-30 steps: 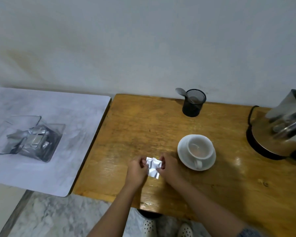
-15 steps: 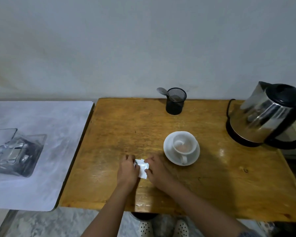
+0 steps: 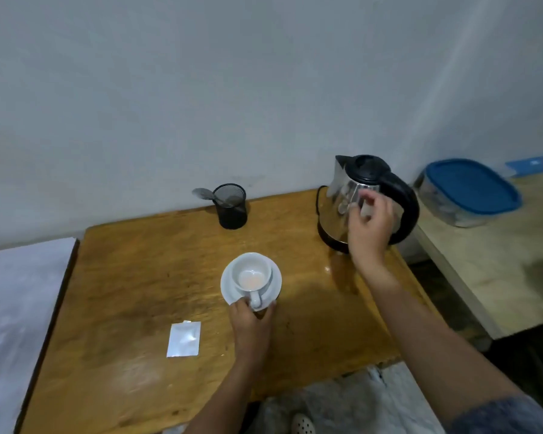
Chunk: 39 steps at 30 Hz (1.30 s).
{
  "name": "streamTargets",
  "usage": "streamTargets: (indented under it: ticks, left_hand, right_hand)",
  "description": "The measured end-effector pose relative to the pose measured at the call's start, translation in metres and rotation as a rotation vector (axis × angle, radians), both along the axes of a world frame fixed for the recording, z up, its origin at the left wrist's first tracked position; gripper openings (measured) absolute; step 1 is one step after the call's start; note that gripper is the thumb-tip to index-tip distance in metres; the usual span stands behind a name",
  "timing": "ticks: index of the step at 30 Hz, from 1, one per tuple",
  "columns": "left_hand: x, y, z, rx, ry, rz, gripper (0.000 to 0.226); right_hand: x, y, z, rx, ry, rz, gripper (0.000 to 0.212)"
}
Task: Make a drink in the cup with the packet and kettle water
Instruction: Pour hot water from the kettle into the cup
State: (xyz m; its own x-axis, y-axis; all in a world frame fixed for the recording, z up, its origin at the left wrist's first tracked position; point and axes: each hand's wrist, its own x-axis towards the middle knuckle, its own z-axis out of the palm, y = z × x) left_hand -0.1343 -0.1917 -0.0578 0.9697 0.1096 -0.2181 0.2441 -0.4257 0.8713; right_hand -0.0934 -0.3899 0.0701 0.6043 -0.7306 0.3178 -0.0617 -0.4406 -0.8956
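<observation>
A white cup [image 3: 254, 264] with pale powder at its bottom stands on a white saucer [image 3: 226, 285] in the middle of the wooden table [image 3: 138, 277]. My left hand [image 3: 251, 324] grips the saucer's near rim, just below the cup's handle. The silver packet [image 3: 184, 339] lies flat on the table, left of that hand, with nothing touching it. A steel kettle [image 3: 370, 170] with a black lid and handle sits at the back right. My right hand [image 3: 369, 227] hovers in front of the kettle's body with fingers apart, close to the handle but not around it.
A black mesh holder [image 3: 232, 208] with a spoon [image 3: 203, 194] in it stands by the wall. To the right, a lower pale table [image 3: 499, 261] carries a clear container with a blue lid [image 3: 470, 186]. A white surface [image 3: 13, 308] adjoins the table's left edge.
Both hands have let go of the packet, which now lies on the table. My left hand went to the saucer and my right hand rose to the kettle. The view swung right.
</observation>
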Motion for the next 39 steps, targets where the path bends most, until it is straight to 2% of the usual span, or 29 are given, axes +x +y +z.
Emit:
streamTargets:
  ticks: [3, 6, 10, 13, 19, 26, 32, 39]
  left_hand:
    - [0.004, -0.012, -0.006, 0.009, -0.037, 0.047, 0.033]
    - [0.005, -0.019, -0.010, 0.022, -0.048, 0.097, 0.022]
    - [0.003, -0.016, -0.015, 0.026, -0.121, 0.096, 0.010]
    - [0.001, -0.006, -0.019, 0.021, -0.174, 0.055, 0.009]
    - [0.007, 0.014, -0.018, 0.028, -0.188, 0.028, 0.014]
    - [0.029, 0.028, -0.004, 0.008, -0.206, 0.032, 0.020]
    - [0.052, 0.041, -0.014, 0.041, -0.160, 0.038, 0.024]
    - [0.057, 0.045, -0.013, 0.091, -0.101, -0.026, 0.017]
  right_hand:
    - [-0.010, -0.048, 0.002, 0.080, 0.012, -0.319, 0.039]
    - [-0.014, -0.079, -0.003, 0.138, 0.056, -0.393, 0.057]
    - [-0.002, -0.107, -0.020, 0.353, 0.144, -0.232, 0.059]
    - [0.004, -0.113, -0.028, 0.323, 0.196, -0.101, 0.051]
    - [-0.002, -0.105, -0.038, 0.351, 0.154, -0.096, 0.047]
    - [0.000, -0.108, -0.034, 0.423, 0.191, 0.079, 0.041]
    - [0.005, -0.098, -0.033, 0.450, 0.158, 0.045, 0.044]
    - [0.010, -0.092, -0.037, 0.538, 0.070, -0.038, 0.039]
